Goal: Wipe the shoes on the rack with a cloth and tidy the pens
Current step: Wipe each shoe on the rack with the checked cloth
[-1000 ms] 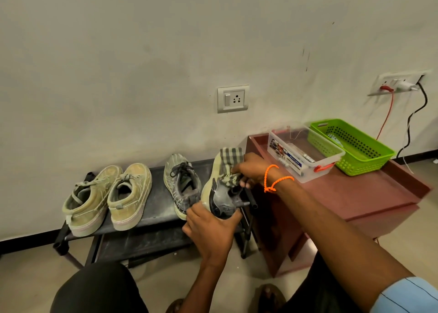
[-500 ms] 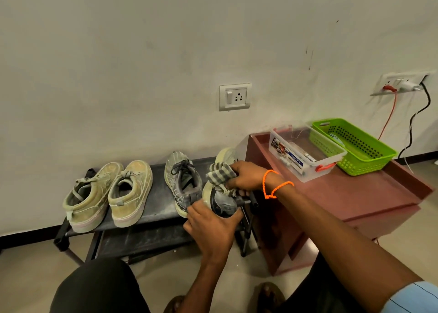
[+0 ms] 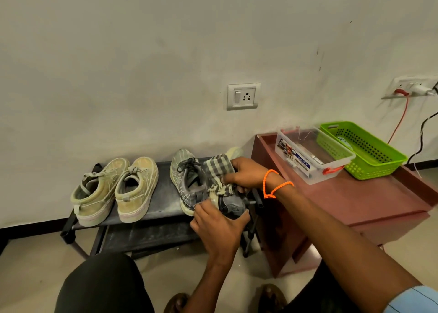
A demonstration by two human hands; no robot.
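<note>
On the black shoe rack [image 3: 163,196], my left hand [image 3: 219,227] grips the heel of a grey running shoe [image 3: 231,205] at the rack's right end. My right hand [image 3: 246,174], with an orange bead bracelet at the wrist, holds a grey checked cloth [image 3: 219,170] bunched against the top of that shoe. Its toe [image 3: 234,151] pokes out behind the cloth. The matching grey shoe [image 3: 188,179] lies just to the left. Two olive sneakers [image 3: 116,189] sit at the rack's left end. A clear plastic box [image 3: 312,156] on the red cabinet holds small items; no pens can be made out.
A red-brown cabinet [image 3: 355,201] stands right of the rack, carrying the clear box and a green plastic basket [image 3: 362,148]. A wall socket [image 3: 243,96] is above the rack. Plugs and cables [image 3: 417,132] hang at the far right. My knees and sandalled feet fill the bottom.
My right hand has slid the checked cloth back and forth along the grey shoe's upper, now further toward the toe. My left hand keeps its grip on the heel.
</note>
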